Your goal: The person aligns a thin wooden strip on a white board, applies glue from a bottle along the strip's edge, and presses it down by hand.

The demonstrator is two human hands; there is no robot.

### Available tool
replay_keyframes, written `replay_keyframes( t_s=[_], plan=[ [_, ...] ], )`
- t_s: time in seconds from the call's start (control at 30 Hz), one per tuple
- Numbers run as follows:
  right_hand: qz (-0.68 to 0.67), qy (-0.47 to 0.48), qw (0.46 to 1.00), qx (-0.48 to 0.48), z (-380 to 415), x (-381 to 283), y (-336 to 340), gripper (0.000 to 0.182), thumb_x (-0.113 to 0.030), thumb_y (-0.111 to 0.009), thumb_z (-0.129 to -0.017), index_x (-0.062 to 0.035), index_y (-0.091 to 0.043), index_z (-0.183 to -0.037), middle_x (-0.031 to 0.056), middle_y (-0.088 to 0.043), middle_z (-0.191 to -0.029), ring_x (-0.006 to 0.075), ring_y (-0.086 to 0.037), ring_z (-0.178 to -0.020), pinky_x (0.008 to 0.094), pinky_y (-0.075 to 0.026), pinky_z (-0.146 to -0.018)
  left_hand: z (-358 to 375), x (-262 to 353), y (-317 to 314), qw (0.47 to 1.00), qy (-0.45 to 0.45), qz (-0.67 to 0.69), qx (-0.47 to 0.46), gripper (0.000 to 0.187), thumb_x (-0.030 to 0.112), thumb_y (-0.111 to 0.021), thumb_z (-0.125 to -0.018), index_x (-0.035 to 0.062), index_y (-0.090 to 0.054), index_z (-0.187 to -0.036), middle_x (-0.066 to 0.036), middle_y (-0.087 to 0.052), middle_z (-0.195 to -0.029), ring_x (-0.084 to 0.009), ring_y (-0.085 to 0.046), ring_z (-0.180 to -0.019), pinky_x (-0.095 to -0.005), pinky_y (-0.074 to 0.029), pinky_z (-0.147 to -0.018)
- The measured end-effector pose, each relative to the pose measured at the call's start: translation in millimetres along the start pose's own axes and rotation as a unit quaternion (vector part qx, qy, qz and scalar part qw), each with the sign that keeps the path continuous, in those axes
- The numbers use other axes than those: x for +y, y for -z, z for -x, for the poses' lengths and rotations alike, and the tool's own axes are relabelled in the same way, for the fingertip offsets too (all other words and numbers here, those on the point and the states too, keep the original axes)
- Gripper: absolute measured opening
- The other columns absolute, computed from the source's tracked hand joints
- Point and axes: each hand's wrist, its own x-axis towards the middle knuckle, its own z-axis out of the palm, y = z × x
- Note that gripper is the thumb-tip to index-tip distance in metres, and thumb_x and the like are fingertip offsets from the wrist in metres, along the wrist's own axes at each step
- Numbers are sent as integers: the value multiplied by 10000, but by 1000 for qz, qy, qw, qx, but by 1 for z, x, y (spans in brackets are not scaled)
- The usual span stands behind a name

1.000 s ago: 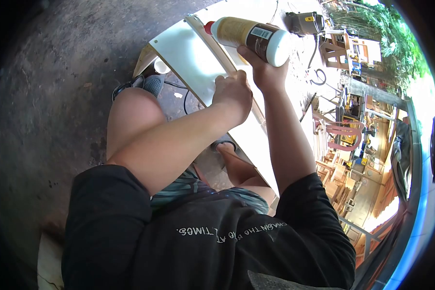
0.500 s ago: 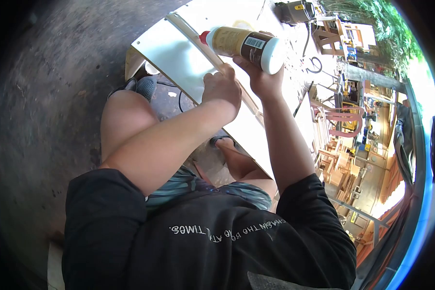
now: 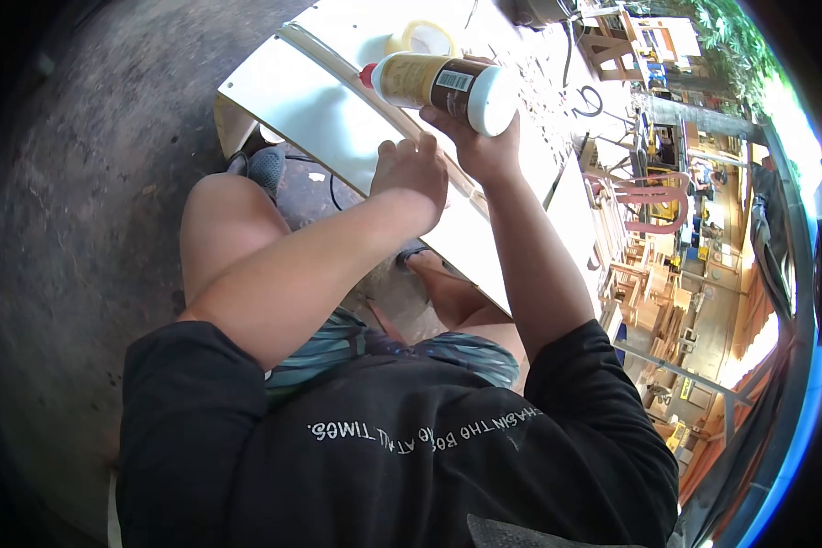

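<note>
White plastic squeeze bottle (image 3: 446, 84) with a red conical cap and a yellow-and-brown paper label is held over the smooth white panel (image 3: 301, 100), tilted well over, cap toward the panel's far left corner. Bottle is clamped in the right hand (image 3: 484, 137): thumb laid along the near side, other fingers wrapped behind and mostly hidden. Barcode is turned up. Contact between cap and panel can't be confirmed.

Left hand (image 3: 411, 178) is placed low over the panel's near half, back up, fingers curled. Whether anything is pinched can't be told; fingertip undersides are hidden.

Long, narrow light-brown wooden strip (image 3: 338, 68) is laid lengthwise along the panel, straight-edged, passing beneath the cap and just beside the left fingers. Glossy pale-yellow ring (image 3: 398, 42) is set on the panel beyond the strip. Rough, stained grey floor (image 3: 91, 228) is seen left of the panel.
</note>
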Motion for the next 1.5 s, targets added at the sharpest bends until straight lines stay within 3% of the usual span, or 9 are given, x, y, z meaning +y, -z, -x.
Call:
replay_keyframes(
  t_s=[0.57, 0.67, 0.77, 0.8, 0.87, 0.97, 1.17, 1.27, 1.5],
  plan=[
    [9, -29, 999, 15, 23, 5, 22, 669, -166, -976, -768, -19, -634, -1325, 89, -764, -1155, 177, -734, -1049, 345, -593, -943, 11, -1, 18, 992, -46, 30, -116, 512, 515, -671, -1005, 33, -774, -1146, -153, -753, -1202, -301, -720, -1138, -449, -546, -997],
    [5, -40, 999, 5, 23, 6, 24, 529, -149, -967, -781, -12, -701, -1218, 89, -778, -1118, 185, -747, -1022, 338, -603, -919, 12, -44, 53, 984, 1, 179, -29, 353, 414, -747, -972, 66, -808, -969, -180, -783, -912, -332, -760, -886, -446, -585, -843],
    [18, 7, 1000, 19, 25, 10, 23, 511, -172, -978, -765, -11, -723, -1178, 89, -785, -1083, 191, -753, -999, 344, -604, -914, 3, -101, 50, 911, -37, 282, 300, 297, 325, -866, -907, 89, -802, -1075, -35, -741, -788, -111, -628, -674, -301, -543, -674],
    [18, 5, 1000, 21, 25, 12, 24, 513, -175, -980, -762, -11, -725, -1176, 90, -784, -1082, 192, -754, -997, 346, -604, -913, 1, -105, 52, 895, -45, 293, 333, 410, 388, -868, -884, 94, -795, -1160, -56, -778, -852, -182, -720, -732, -351, -581, -717],
    [19, 4, 1000, 18, 23, 14, 23, 517, -182, -983, -756, -11, -727, -1172, 91, -784, -1082, 193, -755, -991, 348, -604, -912, -12, -110, 41, 923, -30, 306, 230, 555, 369, -911, -850, 187, -759, -1352, 10, -727, -796, -99, -638, -699, -286, -536, -705],
    [40, -33, 998, 29, 24, 4, 22, 538, -192, -994, -735, -13, -727, -1166, 90, -781, -1087, 188, -754, -987, 355, -606, -912, -20, -106, 34, 922, -48, 301, 237, 670, 398, -934, -806, 293, -707, -1428, 13, -721, -774, -86, -649, -720, -280, -535, -724],
    [-79, -11, 993, 92, 30, 18, -2, 606, -135, -978, -761, 16, -672, -1262, 121, -751, -1147, 185, -738, -1054, 344, -603, -948, -16, -97, 35, 917, -35, 294, 268, 619, 385, -951, -763, 261, -762, -1339, -42, -800, -962, -172, -726, -753, -323, -590, -729],
    [-28, -51, 989, 134, 34, -10, -12, 627, -176, -1008, -707, 21, -695, -1213, 103, -763, -1095, 192, -743, -1002, 341, -610, -917, -14, -101, 36, 919, -53, 296, 255, 632, 404, -937, -784, 254, -742, -1366, -2, -781, -1094, -145, -700, -928, -323, -561, -811],
    [15, -66, 983, 171, 44, -1, -12, 529, -182, -941, -828, 0, -692, -1258, 112, -754, -1173, 184, -734, -1071, 336, -594, -962, -38, -136, 21, 938, -17, 53, 342, 528, 234, -796, -889, 295, -706, -1405, -2, -734, -1350, -316, -644, -1176, -445, -510, -1082]
  ],
)
